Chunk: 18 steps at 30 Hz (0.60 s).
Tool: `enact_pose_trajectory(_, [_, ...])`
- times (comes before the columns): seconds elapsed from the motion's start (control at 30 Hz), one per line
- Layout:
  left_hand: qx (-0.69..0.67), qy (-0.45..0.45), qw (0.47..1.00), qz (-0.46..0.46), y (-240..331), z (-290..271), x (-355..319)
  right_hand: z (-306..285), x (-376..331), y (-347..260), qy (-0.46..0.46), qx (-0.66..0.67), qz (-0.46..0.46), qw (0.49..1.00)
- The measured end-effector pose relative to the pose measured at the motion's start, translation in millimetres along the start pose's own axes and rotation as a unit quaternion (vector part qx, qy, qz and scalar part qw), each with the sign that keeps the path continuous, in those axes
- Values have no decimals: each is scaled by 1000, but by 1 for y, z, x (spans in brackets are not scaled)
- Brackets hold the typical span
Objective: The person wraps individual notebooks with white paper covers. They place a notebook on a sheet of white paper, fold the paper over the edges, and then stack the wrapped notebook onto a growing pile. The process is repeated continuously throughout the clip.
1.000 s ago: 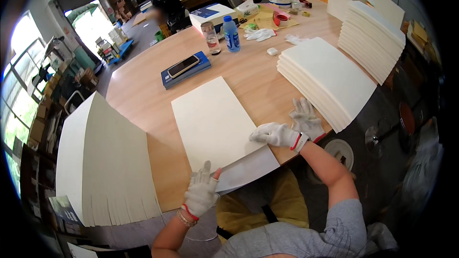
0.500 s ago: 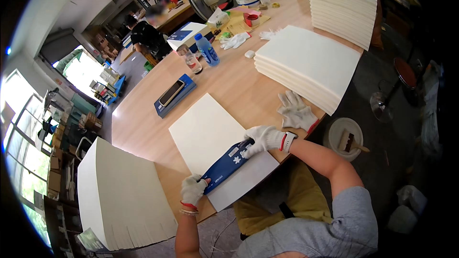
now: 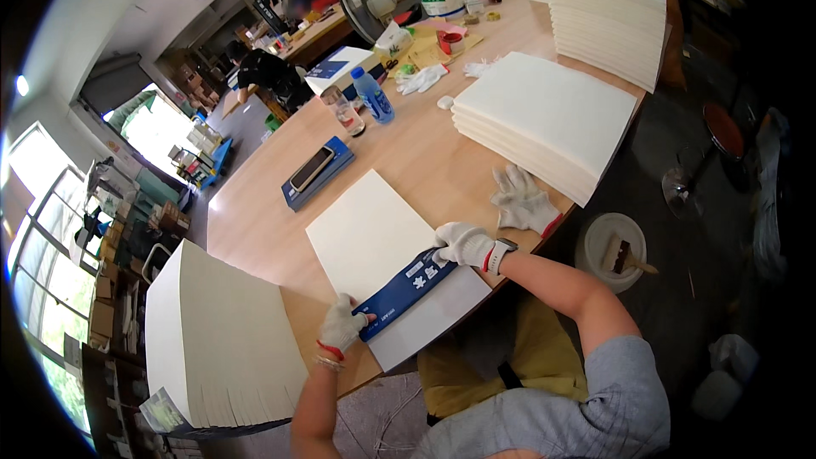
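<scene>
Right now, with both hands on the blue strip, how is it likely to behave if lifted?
The blue strip probably bends easily: it looks thin and slightly bowed between the left hand and right hand. It is likely light for its length, showing little thickness. Whether it is loose, I cannot tell.

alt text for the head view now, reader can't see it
The person's white-gloved left hand and white-gloved right hand hold a dark blue printed strip across a white paper rectangle on a pale wooden table, with stacks of white paper at both sides.
</scene>
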<state>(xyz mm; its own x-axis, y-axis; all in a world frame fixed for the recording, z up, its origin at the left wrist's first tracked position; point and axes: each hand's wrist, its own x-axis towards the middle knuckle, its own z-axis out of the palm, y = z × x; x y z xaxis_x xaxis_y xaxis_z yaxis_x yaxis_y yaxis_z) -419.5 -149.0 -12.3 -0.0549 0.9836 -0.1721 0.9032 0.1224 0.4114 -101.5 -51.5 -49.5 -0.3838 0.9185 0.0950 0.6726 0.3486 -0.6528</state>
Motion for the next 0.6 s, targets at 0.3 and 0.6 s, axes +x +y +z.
enact_pose_trajectory(0.3, [498,-237,757,349,115,-23,51,-81,-26,16,226,-226,-108,941])
enact_pose_trajectory(0.6, [372,-195,784,456,91,-9,78,44,-26,-66,-82,3,-416,905])
